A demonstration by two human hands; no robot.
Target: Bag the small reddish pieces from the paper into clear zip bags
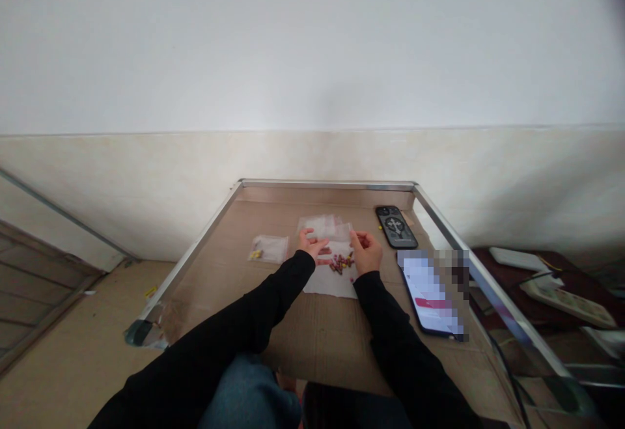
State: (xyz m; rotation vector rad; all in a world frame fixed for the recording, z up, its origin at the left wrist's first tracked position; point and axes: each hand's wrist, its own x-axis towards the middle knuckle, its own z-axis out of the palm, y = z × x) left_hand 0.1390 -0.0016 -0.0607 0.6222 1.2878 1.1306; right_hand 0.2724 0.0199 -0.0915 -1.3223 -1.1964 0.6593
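My left hand [311,245] pinches the edge of a small clear plastic bag [326,228] lying on the cardboard-covered table [234,279]. My right hand [367,251] is curled, its fingers pinched together over something too small to name. Between the two hands a pile of small red and yellow capsules [341,263] lies on a white sheet [332,281]. Both arms wear black sleeves.
Another clear bag with a few yellow pieces [268,249] lies to the left. A phone, back side up, [396,226] and a lit phone [432,294] lie on the right. A metal rim [454,237] frames the table. A power strip [566,299] sits beyond the right edge.
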